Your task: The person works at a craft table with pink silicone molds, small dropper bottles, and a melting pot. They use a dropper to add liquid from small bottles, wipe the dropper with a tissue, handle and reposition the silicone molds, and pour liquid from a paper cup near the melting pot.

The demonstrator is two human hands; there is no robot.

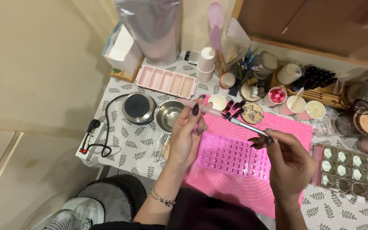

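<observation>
Head view, looking down on a small table (124, 150) under a white cloth printed with grey-green leaf sprigs.

Left hand (185, 138): fingers curled shut around the pale pink, translucent end of a slim tool (224, 116), dark glossy nails showing. Right hand (287, 164): fingertips pinched on the tool's thin metal end. The tool is held level between both hands, above the pink silicone mould (231, 155).

Mould: soft, matte, bright pink, a grid of tiny heart-shaped cavities. It lies on a larger pink silicone mat (297, 130) with faint printed rings. Whether the cavities are filled cannot be made out.

Left of the hands: a small round steel pan (169, 116), shiny, beside a dark round hotplate (138, 107) with a black cable. Behind them, a pale pink bar mould (165, 81) with oblong wells, and a silvery foil pouch (152, 25), its top cut off by the frame.

Right edge: a tray (349, 172) of square cells holding whitish oval pieces, its far side cropped. Paper cups (297, 105) hold pink and cream contents; one carries a wooden stick. The clutter behind them is too small to identify.
</observation>
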